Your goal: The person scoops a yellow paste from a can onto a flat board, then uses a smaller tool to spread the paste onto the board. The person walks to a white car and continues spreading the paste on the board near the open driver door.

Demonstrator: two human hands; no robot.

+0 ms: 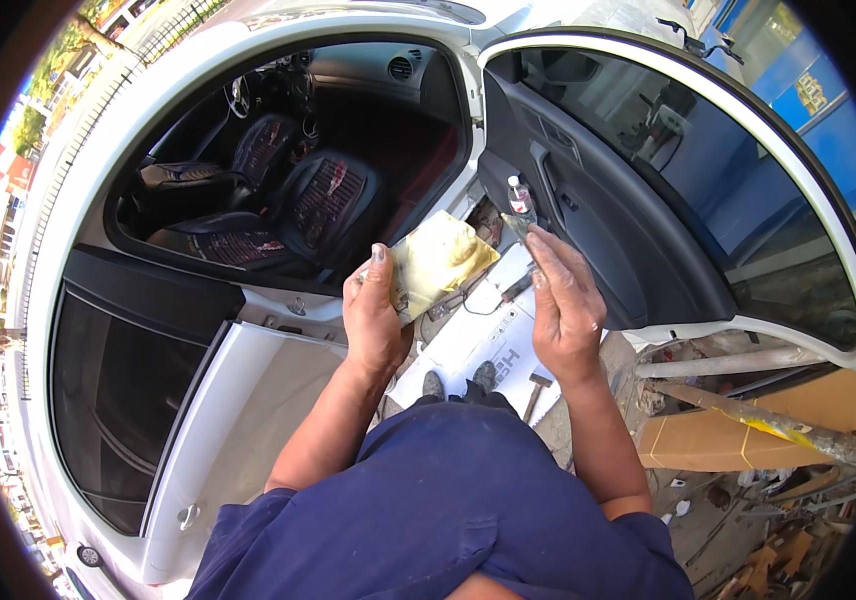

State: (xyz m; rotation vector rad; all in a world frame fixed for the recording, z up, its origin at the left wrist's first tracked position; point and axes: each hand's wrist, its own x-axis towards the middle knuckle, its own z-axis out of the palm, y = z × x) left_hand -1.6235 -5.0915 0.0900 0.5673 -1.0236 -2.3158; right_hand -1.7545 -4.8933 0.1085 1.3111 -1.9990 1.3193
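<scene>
My left hand (372, 318) grips a flat board smeared with pale yellow paste (445, 255), thumb up along its near edge. To its right, my right hand (563, 300) is raised with its fingers pressed together around a thin flat scraper (515, 226), which juts out past the fingertips toward the board. Board and scraper are apart. Part of the scraper is hidden by the hand. Both hands are dusted with dried residue and hover in front of the open doorway of a white car, beside its front seat (323, 200).
The car's open front door (598, 215) stands on the right, with a clear plastic bottle (520, 197) near its inner panel. A white printed sheet (468, 345) lies underfoot, with a hammer (536, 395) on it. Cardboard (708, 440) and a metal pole (768, 425) are at lower right.
</scene>
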